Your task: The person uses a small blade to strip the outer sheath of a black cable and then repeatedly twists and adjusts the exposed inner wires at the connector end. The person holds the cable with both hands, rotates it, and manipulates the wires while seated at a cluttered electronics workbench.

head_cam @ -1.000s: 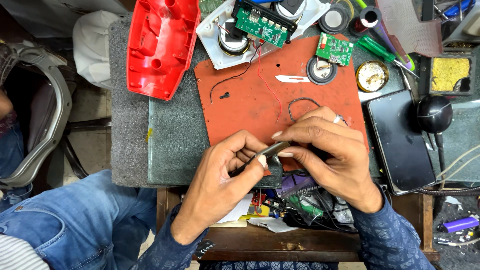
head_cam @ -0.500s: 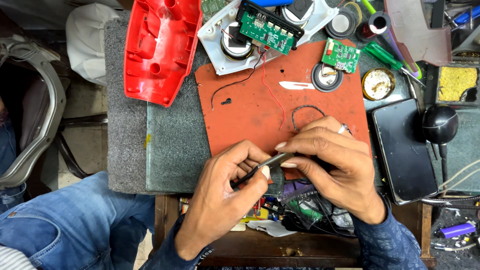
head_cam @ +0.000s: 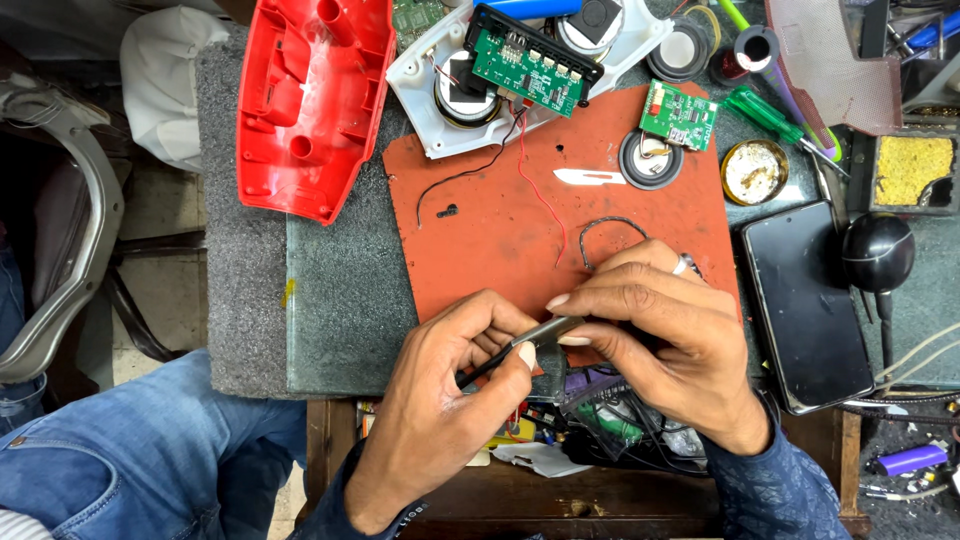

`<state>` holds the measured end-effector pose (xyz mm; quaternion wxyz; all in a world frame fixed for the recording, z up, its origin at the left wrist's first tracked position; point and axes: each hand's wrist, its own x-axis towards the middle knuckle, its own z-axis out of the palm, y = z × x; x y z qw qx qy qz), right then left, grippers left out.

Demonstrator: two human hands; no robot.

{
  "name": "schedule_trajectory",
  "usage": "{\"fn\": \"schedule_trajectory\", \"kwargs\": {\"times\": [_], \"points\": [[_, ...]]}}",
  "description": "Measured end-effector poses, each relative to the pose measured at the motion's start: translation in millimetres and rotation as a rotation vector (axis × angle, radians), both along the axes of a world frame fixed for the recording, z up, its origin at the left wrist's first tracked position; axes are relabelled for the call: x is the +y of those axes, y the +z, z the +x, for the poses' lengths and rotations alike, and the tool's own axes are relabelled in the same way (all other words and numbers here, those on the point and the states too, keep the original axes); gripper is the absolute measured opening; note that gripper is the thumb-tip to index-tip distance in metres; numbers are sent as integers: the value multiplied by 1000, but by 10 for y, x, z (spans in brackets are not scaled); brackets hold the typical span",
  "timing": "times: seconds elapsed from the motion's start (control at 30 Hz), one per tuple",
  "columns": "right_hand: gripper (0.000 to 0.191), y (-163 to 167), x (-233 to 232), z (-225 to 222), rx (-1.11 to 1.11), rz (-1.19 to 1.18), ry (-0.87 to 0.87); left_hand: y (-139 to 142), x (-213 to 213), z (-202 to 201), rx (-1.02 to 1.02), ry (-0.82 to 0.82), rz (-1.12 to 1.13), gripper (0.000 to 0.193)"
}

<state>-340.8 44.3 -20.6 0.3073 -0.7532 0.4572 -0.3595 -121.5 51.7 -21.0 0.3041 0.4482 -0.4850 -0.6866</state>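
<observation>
Both hands have shifted slightly right over the orange mat (head_cam: 480, 230). Left hand (head_cam: 450, 400) and right hand (head_cam: 660, 340) pinch 1 slim grey tool (head_cam: 545, 332), fingers closed.

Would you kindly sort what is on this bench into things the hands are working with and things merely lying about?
In hand:
left hand
right hand
slim grey tool, pinched between both
orange mat beneath them

Lying about:
red shell
green circuit board
small speaker
dark phone
green screwdriver
</observation>
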Motion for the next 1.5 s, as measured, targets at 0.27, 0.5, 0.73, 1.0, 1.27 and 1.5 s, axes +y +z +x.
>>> {"fn": "schedule_trajectory", "kwargs": {"times": [0.27,0.5,0.73,1.0,1.27,1.5], "points": [[23,3,-3,8,-15,11,-2,-1,-4,0,8,8,18,12],[23,0,-12,10,-9,10,-1,-34,-27,20,27,-23,8,13],[22,8,-9,6,-16,12,1,-39,-39,29,15,-43,-17,14],[22,9,-3,7,-13,11,3,-48,-25,23,23,-23,-9,13],[21,-5,-18,-1,-18,18,19,-72,-29,16,5,-18,-7,12],[23,-4,-33,3,-15,8,29,-74,-19,7,30,4,-37,14]]}}
